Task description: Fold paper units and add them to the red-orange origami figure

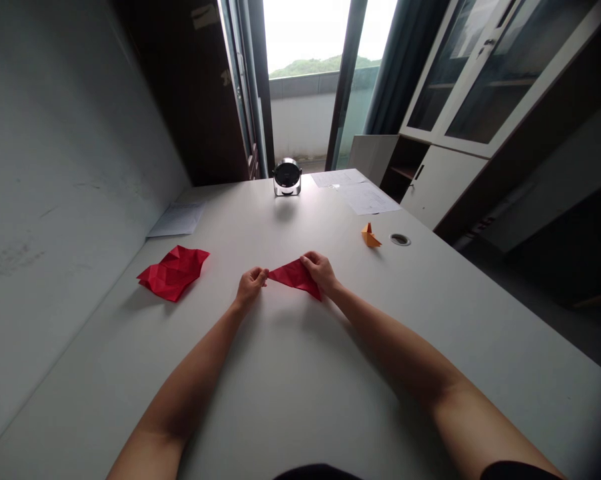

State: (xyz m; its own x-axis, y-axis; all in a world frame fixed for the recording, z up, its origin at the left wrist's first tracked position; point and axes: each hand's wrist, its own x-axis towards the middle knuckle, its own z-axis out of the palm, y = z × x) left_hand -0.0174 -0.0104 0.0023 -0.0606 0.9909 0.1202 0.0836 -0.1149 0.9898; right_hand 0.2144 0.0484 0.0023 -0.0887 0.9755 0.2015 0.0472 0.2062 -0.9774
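Between my two hands is a folded piece of red paper [294,275], roughly triangular, held just over the white table. My left hand [252,285] pinches its narrow left tip between thumb and fingers. On the other side, my right hand [319,270] is closed on the upper right part, and a corner of the paper hangs below that hand. Another sheet of red paper [173,272], creased and partly opened out, lies to the left of my left hand. Beyond my right hand stands a small orange folded paper figure [370,236].
A round black device on a metal stand [287,176] is at the table's far end. White printed sheets [368,198] lie at the back right, and more papers [176,219] at the left by the wall. A cable hole [400,239] is set near the right edge.
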